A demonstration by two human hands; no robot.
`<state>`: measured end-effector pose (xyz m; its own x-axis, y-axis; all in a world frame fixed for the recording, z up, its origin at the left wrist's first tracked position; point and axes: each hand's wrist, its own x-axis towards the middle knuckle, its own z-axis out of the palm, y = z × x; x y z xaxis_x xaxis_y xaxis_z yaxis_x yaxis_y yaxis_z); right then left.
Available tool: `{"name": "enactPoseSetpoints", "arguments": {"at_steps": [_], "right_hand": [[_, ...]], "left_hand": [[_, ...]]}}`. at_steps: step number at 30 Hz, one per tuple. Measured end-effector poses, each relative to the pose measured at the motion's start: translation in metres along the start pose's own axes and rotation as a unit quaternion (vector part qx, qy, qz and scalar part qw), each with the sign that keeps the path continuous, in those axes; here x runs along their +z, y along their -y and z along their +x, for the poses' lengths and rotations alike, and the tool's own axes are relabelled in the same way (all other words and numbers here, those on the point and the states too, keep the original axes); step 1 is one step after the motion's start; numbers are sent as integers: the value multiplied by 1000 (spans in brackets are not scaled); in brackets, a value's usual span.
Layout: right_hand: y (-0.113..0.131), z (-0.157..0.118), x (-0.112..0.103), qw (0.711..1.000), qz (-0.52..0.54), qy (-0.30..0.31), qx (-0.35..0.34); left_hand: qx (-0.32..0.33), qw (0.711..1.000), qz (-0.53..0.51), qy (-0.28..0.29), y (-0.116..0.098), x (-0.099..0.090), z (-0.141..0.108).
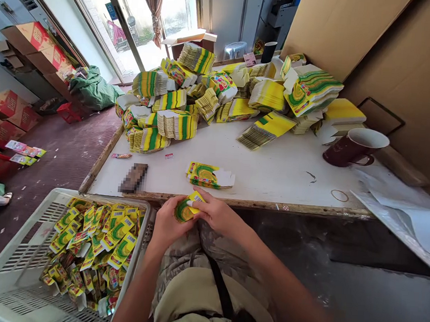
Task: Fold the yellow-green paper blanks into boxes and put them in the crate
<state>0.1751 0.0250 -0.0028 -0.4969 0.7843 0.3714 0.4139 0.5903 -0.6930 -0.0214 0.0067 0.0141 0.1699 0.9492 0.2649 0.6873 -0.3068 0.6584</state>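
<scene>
Just in front of the table's near edge, both hands hold one small yellow and green carton. My left hand is closed round its left side. The fingers of my right hand pinch its upper right end, by the barcode flap. Beyond them on the table lies another carton with its white end flap sticking out to the right. Down to my left, a white plastic crate holds many similar cartons.
Bundles of flat yellow and green cartons are heaped across the back of the white table. A maroon mug and a rubber band sit at the right. A pixelated dark object lies near the left edge. Large cardboard leans behind.
</scene>
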Motion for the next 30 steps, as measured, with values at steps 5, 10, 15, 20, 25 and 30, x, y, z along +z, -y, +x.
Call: {"name": "enactPoseSetpoints", "arguments": {"at_steps": [5,10,15,20,25,30], "right_hand": [[-5,3,-23,999,42,26,-9],[-3,-1,-6,991,95,-63,72],[-7,-5,7,983,165,-50,62],[-14,14,3,989,101,-82,78],[-39,43,-3,951,-203,-47,231],[-52,47,2,936,-241,-23,257]], "left_hand": [[18,1000,0,22,-6,2,6],[10,999,51,13,-6,9,4],[6,998,-2,58,-7,11,-1],[-56,997,20,47,28,-51,-12],[-232,931,256,-118,80,-149,-33],[-246,945,161,-144,80,-138,-34]]}}
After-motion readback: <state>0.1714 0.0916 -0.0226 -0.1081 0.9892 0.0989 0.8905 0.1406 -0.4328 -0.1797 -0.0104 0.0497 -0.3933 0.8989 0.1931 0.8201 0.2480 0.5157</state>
